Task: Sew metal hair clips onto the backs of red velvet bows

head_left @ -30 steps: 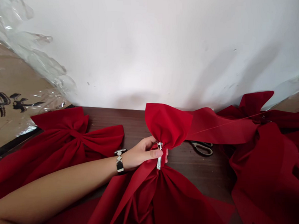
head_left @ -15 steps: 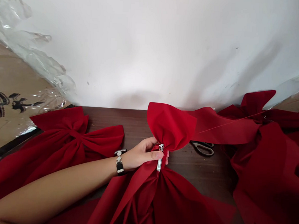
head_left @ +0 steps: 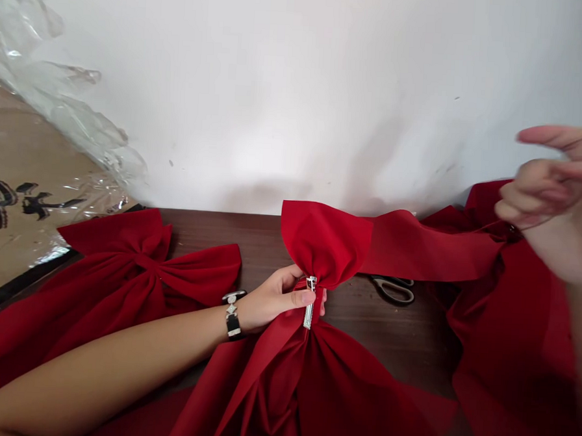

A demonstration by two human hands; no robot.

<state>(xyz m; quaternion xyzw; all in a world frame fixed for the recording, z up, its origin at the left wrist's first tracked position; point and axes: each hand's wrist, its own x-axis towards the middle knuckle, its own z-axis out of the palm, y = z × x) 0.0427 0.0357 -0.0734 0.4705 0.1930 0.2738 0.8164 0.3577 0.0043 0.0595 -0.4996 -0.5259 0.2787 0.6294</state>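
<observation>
My left hand point(head_left: 279, 299), with a watch at the wrist, is closed round the gathered middle of a red fabric bow point(head_left: 323, 242). Its thumb presses a silver metal clip point(head_left: 309, 303) against the gather. My right hand point(head_left: 550, 192) is raised at the right, over a heap of red fabric point(head_left: 509, 333); its index finger points left and the other fingers are curled. A wide red strip point(head_left: 430, 248) runs from behind the bow's upper loop to the heap. Whether the right fingers hold a thin thread cannot be made out.
Another red bow point(head_left: 142, 262) lies at the left on the dark wooden table point(head_left: 265, 236). Black-handled scissors point(head_left: 394, 290) lie partly under the red strip. At the far left stands a cardboard box point(head_left: 31, 139) in clear plastic. A white wall point(head_left: 258, 93) rises behind.
My right hand has come into view at the right. The thin thread seen across the strip before no longer shows. The held bow has shifted slightly left.
</observation>
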